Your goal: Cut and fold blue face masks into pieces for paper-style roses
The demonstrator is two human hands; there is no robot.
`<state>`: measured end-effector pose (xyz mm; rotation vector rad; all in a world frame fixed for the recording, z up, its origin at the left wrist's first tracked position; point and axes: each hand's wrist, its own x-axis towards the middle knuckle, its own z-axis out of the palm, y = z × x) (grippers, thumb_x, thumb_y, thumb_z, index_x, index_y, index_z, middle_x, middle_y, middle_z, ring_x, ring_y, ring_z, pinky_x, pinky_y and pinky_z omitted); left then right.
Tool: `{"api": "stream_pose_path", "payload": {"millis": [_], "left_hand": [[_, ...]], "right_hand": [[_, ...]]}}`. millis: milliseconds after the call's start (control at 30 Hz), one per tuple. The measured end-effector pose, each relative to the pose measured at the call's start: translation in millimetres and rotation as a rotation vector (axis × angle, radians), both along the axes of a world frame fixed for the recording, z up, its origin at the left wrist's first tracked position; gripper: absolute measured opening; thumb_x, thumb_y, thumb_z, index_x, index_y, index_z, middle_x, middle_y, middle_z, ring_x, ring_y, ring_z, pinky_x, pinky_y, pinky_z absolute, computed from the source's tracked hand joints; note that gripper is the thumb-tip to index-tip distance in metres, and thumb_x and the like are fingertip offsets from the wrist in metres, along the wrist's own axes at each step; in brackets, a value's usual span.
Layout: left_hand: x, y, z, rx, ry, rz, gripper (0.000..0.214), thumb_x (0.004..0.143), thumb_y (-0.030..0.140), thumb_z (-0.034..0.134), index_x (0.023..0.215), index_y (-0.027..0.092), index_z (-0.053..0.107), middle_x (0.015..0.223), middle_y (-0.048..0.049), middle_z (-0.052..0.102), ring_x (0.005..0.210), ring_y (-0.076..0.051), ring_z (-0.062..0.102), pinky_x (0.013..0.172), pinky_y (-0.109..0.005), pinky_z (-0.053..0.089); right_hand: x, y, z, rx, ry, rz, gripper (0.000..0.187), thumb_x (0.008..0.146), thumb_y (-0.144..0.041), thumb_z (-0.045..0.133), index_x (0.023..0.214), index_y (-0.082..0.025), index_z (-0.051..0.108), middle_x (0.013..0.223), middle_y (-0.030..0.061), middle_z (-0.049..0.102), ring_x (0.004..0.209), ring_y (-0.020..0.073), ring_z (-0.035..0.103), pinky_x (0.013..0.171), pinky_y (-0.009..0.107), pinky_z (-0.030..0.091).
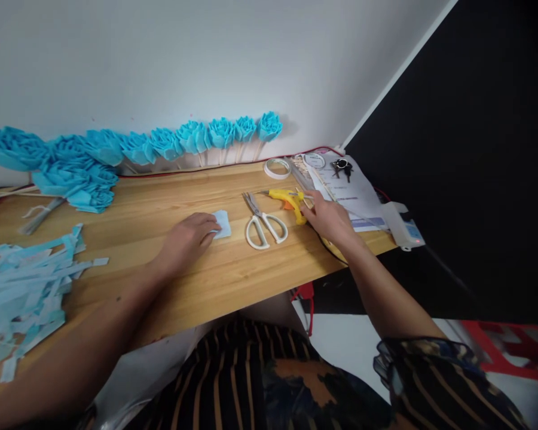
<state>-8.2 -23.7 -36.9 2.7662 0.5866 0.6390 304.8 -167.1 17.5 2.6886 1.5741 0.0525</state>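
Note:
On the wooden table my left hand [189,240] has its fingers curled and pressed together at the edge of a small pale blue square of crepe-like paper [223,223], which lies flat. My right hand [328,216] grips the back of a yellow hot glue gun [287,196]; part of its handle is covered by my fingers. The gun's nozzle points left. Between my hands lie white-handled scissors [263,223], blades slightly apart and pointing away from me.
Blue paper roses [192,137] on sticks lean along the wall. Pale blue paper scraps [22,286] are heaped at left. Tape [277,168], keys [342,167] and printed sheets [363,197] lie at back right. A white power strip [399,226] sits at the right edge.

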Motion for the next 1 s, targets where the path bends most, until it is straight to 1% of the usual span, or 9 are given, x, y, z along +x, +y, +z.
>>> {"api": "stream_pose_path", "payload": {"millis": [133, 233, 367, 500, 600, 733, 867, 933, 1000], "left_hand": [[-1, 0, -0.4, -0.019, -0.002, 0.005, 0.028, 0.096, 0.027, 0.045, 0.101, 0.019, 0.071, 0.115, -0.0106, 0.071, 0.109, -0.024, 0.065, 0.095, -0.041, 0.054], [-2, 1, -0.9, -0.026, 0.006, 0.013, 0.027, 0.096, 0.027, 0.046, 0.101, 0.02, 0.071, 0.115, -0.0091, 0.072, 0.109, -0.023, 0.065, 0.096, -0.04, 0.054], [-3, 3, -2.1, -0.037, -0.023, 0.022, 0.026, 0.097, 0.027, 0.046, 0.102, 0.021, 0.071, 0.115, -0.0077, 0.073, 0.109, -0.021, 0.066, 0.097, -0.037, 0.053], [-3, 4, -1.8, -0.048, -0.029, 0.016, 0.026, 0.097, 0.028, 0.047, 0.1, 0.02, 0.072, 0.113, -0.0084, 0.073, 0.107, -0.021, 0.067, 0.096, -0.038, 0.054], [-3, 3, -0.9, -0.048, -0.015, 0.01, 0.027, 0.097, 0.029, 0.046, 0.099, 0.021, 0.072, 0.115, -0.0083, 0.073, 0.108, -0.021, 0.067, 0.097, -0.038, 0.053], [-3, 2, 0.5, -0.046, 0.0, 0.013, 0.028, 0.097, 0.03, 0.045, 0.101, 0.021, 0.072, 0.116, -0.0081, 0.072, 0.108, -0.021, 0.066, 0.097, -0.037, 0.053], [-4, 3, 0.6, -0.038, 0.011, -0.002, 0.03, 0.098, 0.03, 0.044, 0.102, 0.021, 0.072, 0.117, -0.0083, 0.072, 0.11, -0.021, 0.066, 0.098, -0.037, 0.052], [-4, 3, -0.4, -0.034, 0.009, -0.012, 0.03, 0.098, 0.031, 0.043, 0.101, 0.021, 0.072, 0.117, -0.0089, 0.072, 0.109, -0.022, 0.066, 0.097, -0.037, 0.053], [-4, 4, -1.8, -0.034, 0.002, -0.015, 0.031, 0.098, 0.032, 0.044, 0.1, 0.02, 0.072, 0.116, -0.0099, 0.071, 0.109, -0.023, 0.066, 0.097, -0.038, 0.053]], "right_hand": [[2, -12, -0.1, 0.059, 0.033, 0.033, 0.041, 0.099, -0.038, 0.044, 0.136, -0.024, 0.056, 0.102, 0.0085, 0.078, 0.092, 0.03, 0.072, 0.075, 0.035, 0.046], [0, -19, -2.1, 0.062, 0.096, 0.092, 0.046, 0.097, -0.039, 0.05, 0.14, -0.025, 0.052, 0.109, 0.0063, 0.076, 0.097, 0.0276, 0.071, 0.075, 0.034, 0.047], [-6, -25, -10.5, 0.032, 0.066, 0.146, 0.055, 0.095, -0.041, 0.054, 0.146, -0.023, 0.047, 0.126, 0.0109, 0.069, 0.109, 0.0287, 0.066, 0.079, 0.035, 0.049], [-12, -20, -19.8, 0.037, 0.033, 0.104, 0.054, 0.096, -0.039, 0.052, 0.147, -0.021, 0.046, 0.132, 0.0133, 0.065, 0.108, 0.0302, 0.066, 0.08, 0.036, 0.049], [-18, -11, -22.9, 0.038, 0.038, 0.071, 0.054, 0.098, -0.038, 0.049, 0.149, -0.02, 0.043, 0.127, 0.0143, 0.067, 0.103, 0.0298, 0.067, 0.078, 0.035, 0.049], [-27, -2, -22.4, 0.012, 0.052, 0.063, 0.058, 0.097, -0.04, 0.051, 0.15, -0.02, 0.039, 0.112, 0.0121, 0.074, 0.095, 0.0292, 0.069, 0.075, 0.034, 0.048], [-43, 1, -20.2, 0.012, 0.022, 0.067, 0.056, 0.097, -0.04, 0.052, 0.149, -0.02, 0.041, 0.108, 0.0124, 0.075, 0.092, 0.0286, 0.07, 0.073, 0.034, 0.048], [-54, 5, -19.1, 0.014, 0.02, 0.1, 0.053, 0.098, -0.039, 0.049, 0.148, -0.021, 0.043, 0.107, 0.0131, 0.075, 0.09, 0.028, 0.071, 0.072, 0.033, 0.048], [-62, 12, -18.2, 0.031, 0.041, 0.172, 0.05, 0.099, -0.04, 0.048, 0.146, -0.023, 0.045, 0.104, 0.0123, 0.076, 0.087, 0.0273, 0.071, 0.071, 0.033, 0.047]]}}
